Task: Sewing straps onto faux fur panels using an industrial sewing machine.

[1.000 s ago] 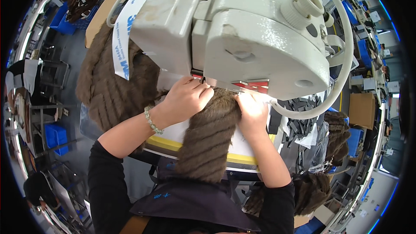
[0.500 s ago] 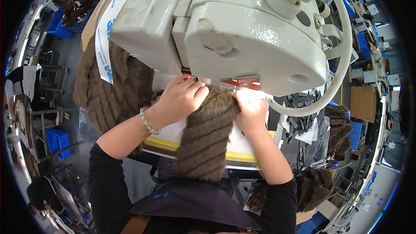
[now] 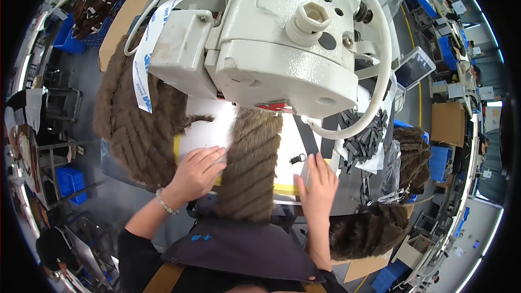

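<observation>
A strip of brown ribbed fur fabric [image 3: 251,164] runs from under the white sewing machine [image 3: 271,49] toward me and hangs over the table's front edge. My left hand [image 3: 196,173] lies flat on the white work surface [image 3: 203,134], fingers spread, touching the strip's left edge. My right hand [image 3: 317,189] rests flat to the right of the strip, a little apart from it, near a small metal clip [image 3: 296,159]. Neither hand grips anything.
A large pile of the same brown fur [image 3: 135,125] lies left of the machine. More fur pieces [image 3: 369,230] sit at lower right, with a heap of small dark strips [image 3: 364,138] and a tablet screen [image 3: 415,67]. Blue bins [image 3: 70,179] stand on the floor at left.
Both hands have drawn back from the needle area toward me and now lie flat beside the strip. My view has shifted, showing more of the machine's top.
</observation>
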`<move>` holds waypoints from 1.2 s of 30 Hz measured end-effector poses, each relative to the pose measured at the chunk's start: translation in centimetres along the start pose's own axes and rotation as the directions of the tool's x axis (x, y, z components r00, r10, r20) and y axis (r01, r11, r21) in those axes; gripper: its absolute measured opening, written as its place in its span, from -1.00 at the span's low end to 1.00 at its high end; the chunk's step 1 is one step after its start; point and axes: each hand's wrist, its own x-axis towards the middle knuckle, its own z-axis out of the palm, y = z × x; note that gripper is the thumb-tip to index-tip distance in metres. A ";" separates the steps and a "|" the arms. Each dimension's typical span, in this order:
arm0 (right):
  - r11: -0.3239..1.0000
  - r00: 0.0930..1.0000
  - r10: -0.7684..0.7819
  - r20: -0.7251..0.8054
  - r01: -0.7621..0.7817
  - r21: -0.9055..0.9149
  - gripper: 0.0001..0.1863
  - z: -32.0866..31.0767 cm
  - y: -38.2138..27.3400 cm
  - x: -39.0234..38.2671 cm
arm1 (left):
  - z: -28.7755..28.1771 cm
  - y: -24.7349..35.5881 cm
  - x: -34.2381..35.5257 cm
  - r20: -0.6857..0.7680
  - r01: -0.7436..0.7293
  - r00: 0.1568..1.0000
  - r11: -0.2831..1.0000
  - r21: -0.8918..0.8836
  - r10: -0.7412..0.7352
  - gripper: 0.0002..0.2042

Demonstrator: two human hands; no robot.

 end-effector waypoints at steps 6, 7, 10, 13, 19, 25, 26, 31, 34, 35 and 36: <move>0.982 0.989 0.087 -0.120 -0.065 0.179 -0.48 1.7 -2.3 0.9 | 0.7 3.1 2.5 -0.167 0.093 0.978 0.978 -0.189 -0.125 -0.84; 0.981 0.990 0.088 -0.112 -0.066 0.182 -0.48 2.0 -2.3 1.7 | 0.8 3.3 3.3 -0.161 0.099 0.978 0.977 -0.191 -0.130 -0.84; 0.928 0.995 0.076 -0.064 -0.047 0.370 -0.68 2.6 -2.4 4.1 | 0.7 3.7 5.1 -0.227 0.027 0.971 0.979 -0.203 -0.074 -0.86; 0.912 0.996 0.069 -0.049 -0.043 0.407 -0.77 2.9 -2.0 4.4 | 0.8 3.4 5.9 -0.260 0.000 0.964 0.982 -0.187 -0.050 -0.86; 0.869 0.987 0.102 -0.127 -0.026 0.494 -0.87 2.8 -1.8 4.2 | 0.9 3.7 6.8 -0.227 0.063 0.966 0.966 -0.253 -0.122 -0.83; 0.828 0.978 0.204 0.052 -0.200 0.523 -0.81 1.6 -2.3 4.1 | 1.4 5.0 7.1 -0.152 0.107 0.973 0.925 -0.365 -0.173 -0.78; 0.829 0.979 0.195 0.054 -0.194 0.525 -0.81 1.4 -2.7 4.1 | 1.4 5.1 7.1 -0.141 0.121 0.971 0.903 -0.412 -0.194 -0.77; 0.118 0.964 0.265 0.023 -0.056 0.991 -0.81 0.4 -6.4 4.2 | 0.2 5.6 7.2 -0.126 0.139 0.946 0.727 -0.673 -0.298 -0.73; -0.021 0.973 0.230 0.032 -0.027 0.999 -0.81 -0.3 -7.8 5.2 | -0.3 5.1 7.1 -0.206 0.108 0.896 0.642 -0.759 -0.394 -0.71; -0.111 0.974 0.216 0.066 -0.043 0.993 -0.81 -0.4 -8.2 5.4 | -0.5 4.9 7.0 -0.278 0.062 0.869 0.648 -0.759 -0.409 -0.69; -0.194 0.984 0.165 0.070 -0.037 0.980 -0.81 0.3 -7.8 5.2 | -0.7 4.8 7.1 -0.317 0.042 0.856 0.667 -0.744 -0.408 -0.71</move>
